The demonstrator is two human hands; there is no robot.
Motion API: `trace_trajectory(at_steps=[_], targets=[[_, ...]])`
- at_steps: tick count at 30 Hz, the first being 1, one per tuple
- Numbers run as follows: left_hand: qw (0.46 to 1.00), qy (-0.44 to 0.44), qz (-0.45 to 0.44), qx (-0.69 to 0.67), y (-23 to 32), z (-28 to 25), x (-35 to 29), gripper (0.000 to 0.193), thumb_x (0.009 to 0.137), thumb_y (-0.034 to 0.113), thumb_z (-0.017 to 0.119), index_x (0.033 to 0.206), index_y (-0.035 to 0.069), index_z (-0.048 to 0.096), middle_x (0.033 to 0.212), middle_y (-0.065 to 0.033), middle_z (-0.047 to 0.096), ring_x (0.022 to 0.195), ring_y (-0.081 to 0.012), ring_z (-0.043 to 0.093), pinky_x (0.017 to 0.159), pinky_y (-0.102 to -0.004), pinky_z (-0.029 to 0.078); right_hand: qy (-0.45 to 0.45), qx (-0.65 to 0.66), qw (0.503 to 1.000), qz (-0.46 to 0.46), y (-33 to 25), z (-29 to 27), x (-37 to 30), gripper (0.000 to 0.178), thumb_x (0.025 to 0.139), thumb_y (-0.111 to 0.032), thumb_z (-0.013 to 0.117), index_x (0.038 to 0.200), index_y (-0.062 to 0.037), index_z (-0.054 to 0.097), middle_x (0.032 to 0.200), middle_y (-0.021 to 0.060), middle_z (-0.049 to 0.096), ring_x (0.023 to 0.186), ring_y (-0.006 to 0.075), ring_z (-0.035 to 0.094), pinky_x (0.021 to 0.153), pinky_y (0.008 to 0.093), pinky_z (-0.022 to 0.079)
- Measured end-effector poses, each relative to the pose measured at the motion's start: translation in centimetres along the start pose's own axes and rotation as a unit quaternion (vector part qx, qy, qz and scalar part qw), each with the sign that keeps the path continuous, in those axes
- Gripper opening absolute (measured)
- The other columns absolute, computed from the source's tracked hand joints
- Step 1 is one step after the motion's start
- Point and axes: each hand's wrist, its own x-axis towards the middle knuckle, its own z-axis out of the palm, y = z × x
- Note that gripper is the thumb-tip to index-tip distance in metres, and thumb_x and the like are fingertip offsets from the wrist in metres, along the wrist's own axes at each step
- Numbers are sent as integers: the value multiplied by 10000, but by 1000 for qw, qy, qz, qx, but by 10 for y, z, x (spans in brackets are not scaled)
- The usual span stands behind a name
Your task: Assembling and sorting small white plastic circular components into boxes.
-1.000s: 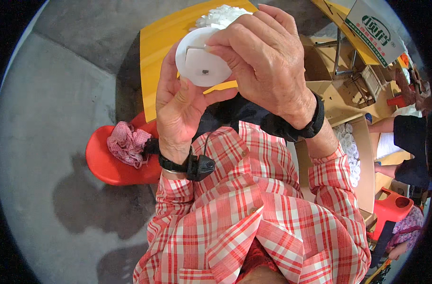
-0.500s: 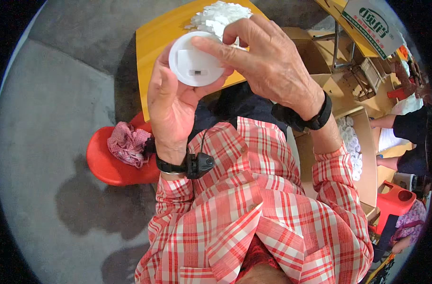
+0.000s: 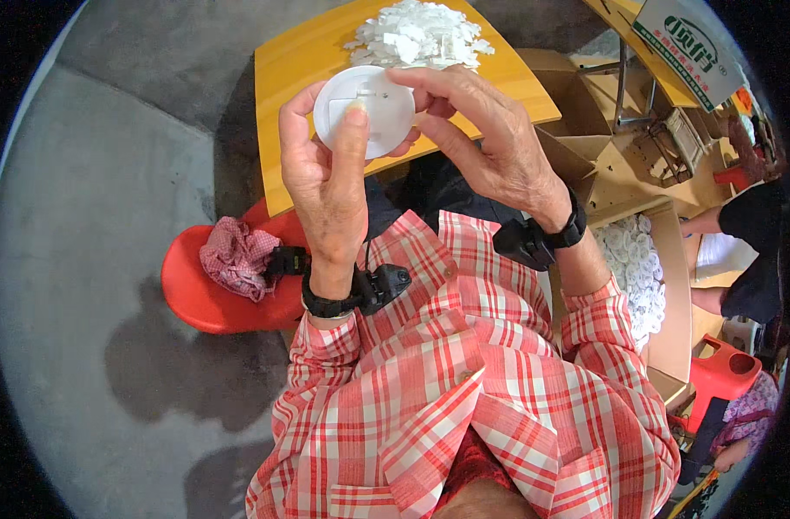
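Held up over the near edge of the yellow table (image 3: pixel 282 95) is a round white plastic disc (image 3: pixel 386 117) with a rectangular panel outline and small slots on its face. My left hand (image 3: pixel 330 186) grips it from the left, the thumb pressed on the panel and the fingers behind. On the disc's right rim rest the fingers of my right hand (image 3: pixel 499 143), curled round, its thumb a little away from the face. Behind the disc, a heap of flat white plastic pieces (image 3: pixel 421 35) lies on the table.
To my right, a cardboard box (image 3: pixel 676 294) holds many white round parts (image 3: pixel 633 268). Another open carton (image 3: pixel 572 104) stands beyond it. A red stool (image 3: pixel 200 294) with a crumpled checked cloth (image 3: pixel 237 258) is at my left. A person's legs (image 3: pixel 711 298) and a red stool (image 3: pixel 724 372) are farther right.
The disc has turned in my hands, and the dark piece in its slot no longer shows. My left thumb has moved onto its face; my right hand has shifted from the face to the right rim.
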Motion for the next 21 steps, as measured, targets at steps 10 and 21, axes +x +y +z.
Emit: trace_trajectory(at_steps=[10, 21], targets=[[999, 13, 24, 45, -12, -8, -2, 275, 877, 107, 515, 1114, 8, 417, 1007, -91, 542, 899, -128, 537, 762, -259, 475, -12, -147, 983, -110, 4, 3, 0, 390, 715, -37, 577, 1095, -122, 546, 815, 78, 505, 752, 267, 502, 670, 337, 438], [995, 21, -74, -65, -32, -6, 3, 245, 867, 161, 542, 1066, 46, 457, 979, -81, 560, 824, -154, 585, 590, -279, 535, -38, -109, 992, -45, 17, 14, -16, 381, 755, -71, 584, 1128, -95, 508, 822, 87, 523, 769, 266, 522, 693, 334, 442]])
